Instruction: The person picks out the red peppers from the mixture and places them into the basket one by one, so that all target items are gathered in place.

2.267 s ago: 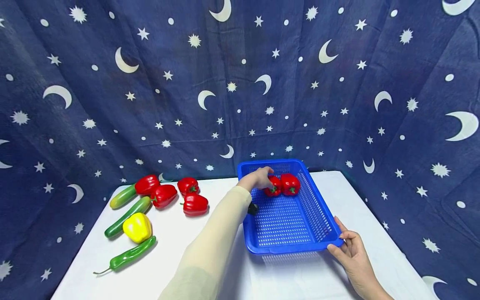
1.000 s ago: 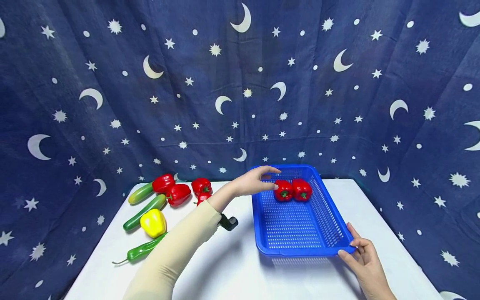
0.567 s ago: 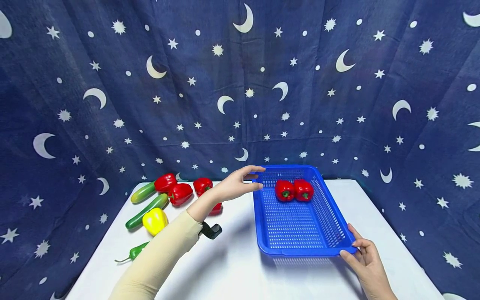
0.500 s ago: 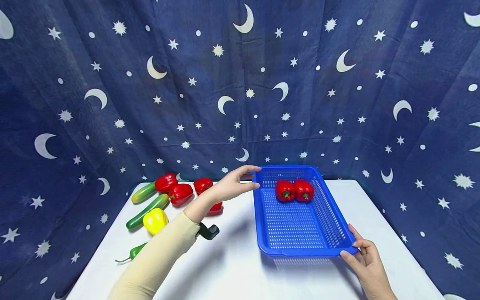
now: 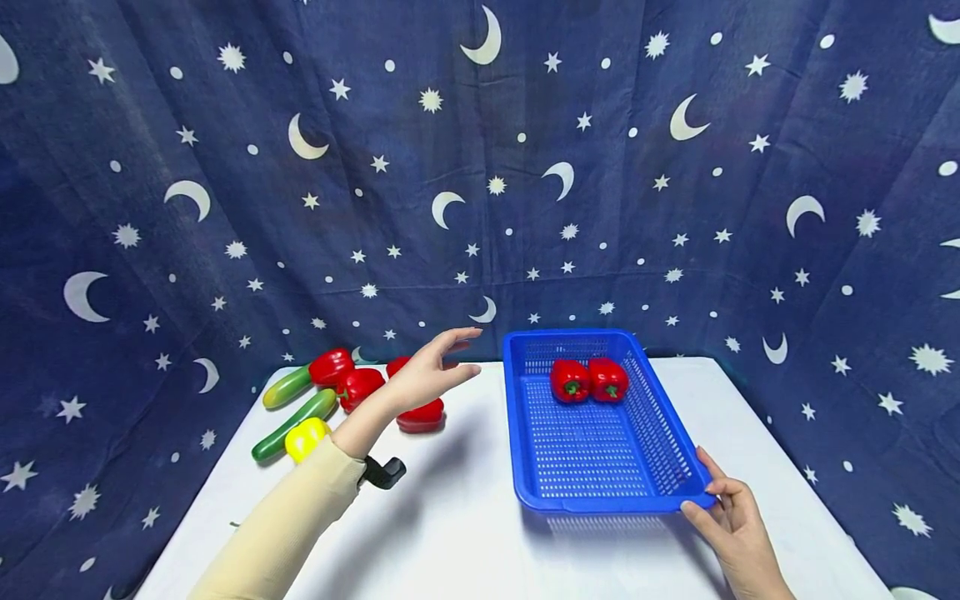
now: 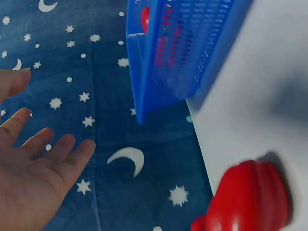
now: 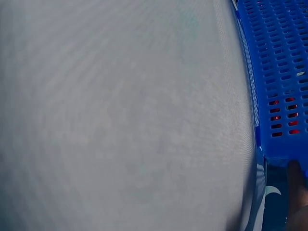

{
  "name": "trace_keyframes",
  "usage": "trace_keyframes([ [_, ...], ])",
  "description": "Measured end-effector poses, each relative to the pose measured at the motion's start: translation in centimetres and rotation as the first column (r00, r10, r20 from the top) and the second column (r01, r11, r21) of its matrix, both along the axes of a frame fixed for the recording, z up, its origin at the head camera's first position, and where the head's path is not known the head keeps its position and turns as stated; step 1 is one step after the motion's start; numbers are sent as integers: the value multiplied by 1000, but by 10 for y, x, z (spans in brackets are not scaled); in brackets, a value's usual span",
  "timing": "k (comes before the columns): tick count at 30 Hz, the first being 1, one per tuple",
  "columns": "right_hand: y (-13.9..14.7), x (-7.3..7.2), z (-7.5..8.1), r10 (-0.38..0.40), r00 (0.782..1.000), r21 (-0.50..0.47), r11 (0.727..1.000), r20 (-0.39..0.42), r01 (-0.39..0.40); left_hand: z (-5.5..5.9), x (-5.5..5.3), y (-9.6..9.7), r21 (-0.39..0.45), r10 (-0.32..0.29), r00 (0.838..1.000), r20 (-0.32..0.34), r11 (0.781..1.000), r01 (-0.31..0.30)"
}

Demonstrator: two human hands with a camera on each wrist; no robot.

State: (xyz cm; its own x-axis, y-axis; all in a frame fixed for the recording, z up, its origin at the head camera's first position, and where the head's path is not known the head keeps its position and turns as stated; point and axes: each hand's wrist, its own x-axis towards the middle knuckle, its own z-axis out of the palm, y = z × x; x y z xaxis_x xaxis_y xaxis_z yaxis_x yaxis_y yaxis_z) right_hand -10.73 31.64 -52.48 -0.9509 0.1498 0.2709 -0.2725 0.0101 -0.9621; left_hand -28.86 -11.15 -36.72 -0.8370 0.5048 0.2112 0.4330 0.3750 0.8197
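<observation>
Holding blue basket [image 5: 609, 504]: right hand [image 5: 733, 523] | near red pepper [image 5: 422, 418]: left hand [image 5: 426, 372]

The table [image 5: 465, 533] is white. On its right part sits a blue basket [image 5: 600, 505]. On the left lie four red peppers [image 5: 421, 415], two long green cucumbers [image 5: 294, 426] and one yellow pepper [image 5: 306, 439]. One cucumber's end touches a red pepper, and the yellow pepper is right beside the other cucumber. A bit of green stem [image 5: 234, 524] shows nearer the front.
</observation>
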Motion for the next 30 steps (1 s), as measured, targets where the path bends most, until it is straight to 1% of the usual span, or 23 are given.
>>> trace_keyframes([
  [7, -1, 0, 0, -6, 1000, 8, 1000, -15, 6, -12, 0, -25, -43, 33, 998, -58, 998, -35],
  [10, 0, 0, 0, -14, 1000, 18, 1000, 3, 14, -18, -1, -36, -84, 56, 996, -69, 995, -62],
  [15, 1, 1, 0, -24, 999, 37, 999, 32, 23, -28, -3, -51, -147, 101, 994, -41, 983, -106],
  [20, 1, 1, -1, -8, 1000, 18, 1000, -8, 8, -33, -4, -61, -163, 139, 990, 12, 977, -135],
  [22, 1, 1, -2, -2, 1000, 8, 1000, -21, 2, -33, -4, -64, -173, 141, 990, 7, 975, -138],
  [25, 0, 1, -2, 2, 1000, 3, 1000, -27, -2, -38, -4, -67, -196, 140, 990, -9, 971, -139],
  [30, -1, 1, -2, -2, 1000, -3, 1000, -23, 2, -51, -8, -73, -239, 115, 993, -41, 963, -121],
])
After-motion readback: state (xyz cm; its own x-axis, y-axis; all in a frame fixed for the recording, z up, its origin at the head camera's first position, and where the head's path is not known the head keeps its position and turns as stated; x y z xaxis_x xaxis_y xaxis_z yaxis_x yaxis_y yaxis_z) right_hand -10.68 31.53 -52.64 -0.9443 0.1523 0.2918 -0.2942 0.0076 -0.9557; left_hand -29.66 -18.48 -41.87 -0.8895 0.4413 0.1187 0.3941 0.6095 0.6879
